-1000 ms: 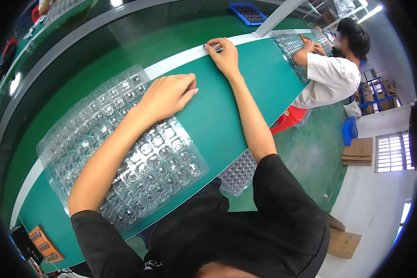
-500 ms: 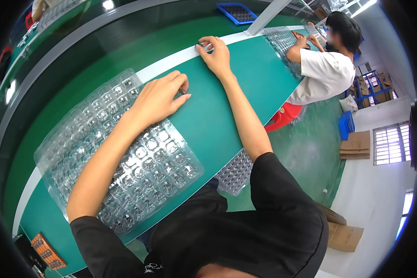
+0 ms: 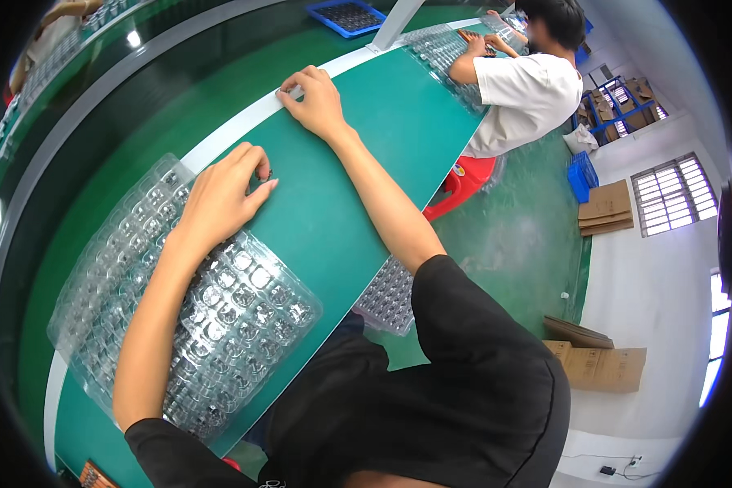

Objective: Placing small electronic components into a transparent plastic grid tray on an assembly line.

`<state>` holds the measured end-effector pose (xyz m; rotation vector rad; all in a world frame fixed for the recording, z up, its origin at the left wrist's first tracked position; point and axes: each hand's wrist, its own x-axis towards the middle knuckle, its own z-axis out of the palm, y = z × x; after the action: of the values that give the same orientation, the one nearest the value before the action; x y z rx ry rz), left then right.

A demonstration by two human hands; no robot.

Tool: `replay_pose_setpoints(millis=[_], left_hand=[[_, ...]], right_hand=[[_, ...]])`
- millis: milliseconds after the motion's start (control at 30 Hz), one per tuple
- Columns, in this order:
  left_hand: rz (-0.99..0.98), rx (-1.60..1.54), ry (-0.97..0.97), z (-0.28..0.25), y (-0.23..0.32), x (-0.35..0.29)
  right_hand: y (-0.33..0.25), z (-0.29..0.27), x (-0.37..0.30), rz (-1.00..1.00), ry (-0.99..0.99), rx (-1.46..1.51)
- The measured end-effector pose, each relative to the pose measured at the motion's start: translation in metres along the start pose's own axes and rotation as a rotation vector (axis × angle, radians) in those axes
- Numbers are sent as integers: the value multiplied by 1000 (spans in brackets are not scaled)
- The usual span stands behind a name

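My left hand (image 3: 220, 195) is closed in a pinch over the inner edge of a clear plastic blister tray (image 3: 256, 305). A small dark metal part (image 3: 269, 174) shows between its thumb and fingers. The tray has rows of rounded pockets holding shiny small pieces, and my left forearm crosses over it. Farther off, my right hand (image 3: 315, 104) rests at the white border strip (image 3: 240, 122) of the green table, thumb and fingertips together. Whatever lies in that pinch is too small to make out.
The green tabletop (image 3: 366, 154) stretches to a co-worker in a white shirt (image 3: 533, 93), at more clear trays (image 3: 443, 61). A blue tray (image 3: 346, 18) lies beyond a grey post (image 3: 394, 26). A red stool (image 3: 464, 183) and another pocketed tray (image 3: 390, 297) are beside the table. An orange rack (image 3: 96, 476) sits lower left.
The whole view has swung, so table, tray and co-worker appear farther left. Against the table, my left hand stays nearly in place. The dark piece seen earlier at my right fingertips no longer shows clearly.
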<state>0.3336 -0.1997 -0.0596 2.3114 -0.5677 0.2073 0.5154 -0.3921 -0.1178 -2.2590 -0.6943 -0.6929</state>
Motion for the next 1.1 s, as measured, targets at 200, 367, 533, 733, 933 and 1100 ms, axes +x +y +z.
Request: replay_pose_setpoints(millis=[200, 367, 533, 733, 933, 1100], left_hand=[[-10, 45, -7, 1, 0, -2], [-8, 36, 7, -2, 0, -4], [20, 65, 5, 0, -3, 0], [28, 61, 6, 4, -6, -1], [-9, 62, 1, 1, -2, -2], [-12, 63, 24, 4, 0, 0]], right_hand=[[-1, 2, 0, -21, -5, 12], [0, 5, -1, -42, 0, -5], [8, 0, 5, -102, 26, -55], [9, 3, 3, -77, 11, -49], [-1, 3, 1, -36, -7, -39], [3, -1, 1, -23, -11, -36]])
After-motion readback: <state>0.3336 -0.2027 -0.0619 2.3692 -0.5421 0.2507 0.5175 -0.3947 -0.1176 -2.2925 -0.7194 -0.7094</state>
